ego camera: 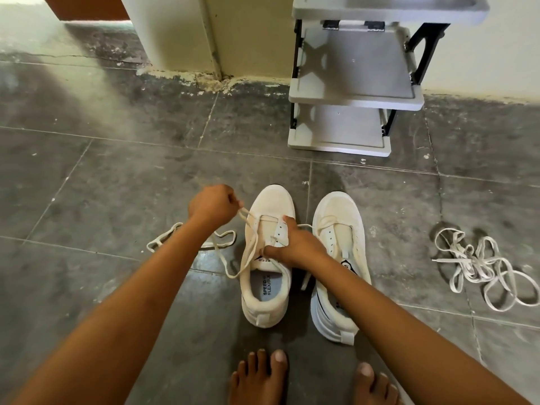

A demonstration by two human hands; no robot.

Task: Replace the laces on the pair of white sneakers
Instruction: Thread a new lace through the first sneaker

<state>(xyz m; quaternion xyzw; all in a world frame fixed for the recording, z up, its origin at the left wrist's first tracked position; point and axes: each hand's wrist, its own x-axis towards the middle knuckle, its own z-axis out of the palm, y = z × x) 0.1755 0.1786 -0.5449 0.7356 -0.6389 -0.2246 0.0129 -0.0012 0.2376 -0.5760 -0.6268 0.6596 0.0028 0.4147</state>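
Observation:
Two white sneakers stand side by side on the grey tiled floor, toes pointing away from me. My left hand (211,204) pinches a cream lace (251,244) and holds it up and to the left of the left sneaker (267,290). That lace runs through the lowest eyelets, and its loose end trails on the floor at the left. My right hand (295,247) presses on the left sneaker's tongue and right eyelet flap. The right sneaker (340,217) has a lace only across its lowest eyelets. My right forearm covers part of it.
A tangle of white laces (482,266) lies on the floor to the right of the sneakers. A grey plastic shelf rack (355,100) stands against the wall beyond them. My bare feet (315,381) are at the bottom edge.

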